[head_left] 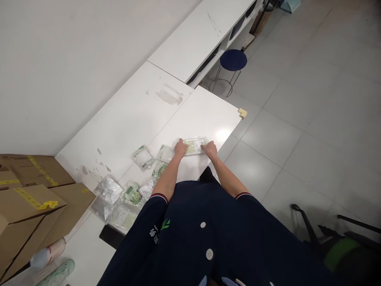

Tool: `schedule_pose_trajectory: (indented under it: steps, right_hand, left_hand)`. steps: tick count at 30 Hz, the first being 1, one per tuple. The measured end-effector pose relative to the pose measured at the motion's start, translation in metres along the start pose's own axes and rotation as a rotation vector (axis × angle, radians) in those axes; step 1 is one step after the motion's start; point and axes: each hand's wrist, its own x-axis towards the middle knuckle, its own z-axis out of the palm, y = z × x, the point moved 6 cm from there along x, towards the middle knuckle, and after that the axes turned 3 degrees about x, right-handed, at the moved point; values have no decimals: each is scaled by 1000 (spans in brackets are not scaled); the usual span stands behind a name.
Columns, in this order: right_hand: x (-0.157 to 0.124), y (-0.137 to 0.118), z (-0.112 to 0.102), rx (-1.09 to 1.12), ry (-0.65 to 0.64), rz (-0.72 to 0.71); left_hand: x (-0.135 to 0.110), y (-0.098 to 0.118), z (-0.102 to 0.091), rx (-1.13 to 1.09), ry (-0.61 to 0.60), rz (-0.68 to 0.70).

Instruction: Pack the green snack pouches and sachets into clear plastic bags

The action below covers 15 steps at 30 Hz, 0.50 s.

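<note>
Between my two hands a clear plastic packet with a green and white label [194, 145] lies on or just over the white table [205, 113]. My left hand [180, 148] grips its left end, thumb on top. At its right end my right hand [210, 149] pinches the other edge, fingers mostly underneath. Close by my left hand are a pale packet [165, 153], a packet with a white panel [143, 157] and a green-printed packet [159, 169]. More green bags [132, 194] and silvery bags [108, 189] lie in a heap beside my left arm.
Cardboard boxes [35, 202] with yellow tape stand at the left, with bottles [49, 254] below them. A blue stool [233, 60] is past the table's far end. A yellow corner guard [243, 113] covers the table corner. Part of a chair [342, 250] shows at lower right.
</note>
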Motion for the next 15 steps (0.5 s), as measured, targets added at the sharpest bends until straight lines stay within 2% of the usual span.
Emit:
schedule_pose_trajectory:
  steps: [5,8,11,13,15]
  right_hand:
    - [10,-2,3,61,-112,-19]
    - [7,-11,-2,113,-76,-129]
    - [-9,-31,-14,280,-99,-335]
    - [-26,-49,-24,350,-213,-484]
    - [-47,-70,-33,349,-380,-616]
  left_hand:
    - [-4,3,-2,14,-3,-59]
    - [-8,5,-10,63,42,-56]
    - [-14,15,-25,24,47,112]
    - [-22,24,-40,-93,18,292]
    - [-34,31,-60,-263,-3,430]
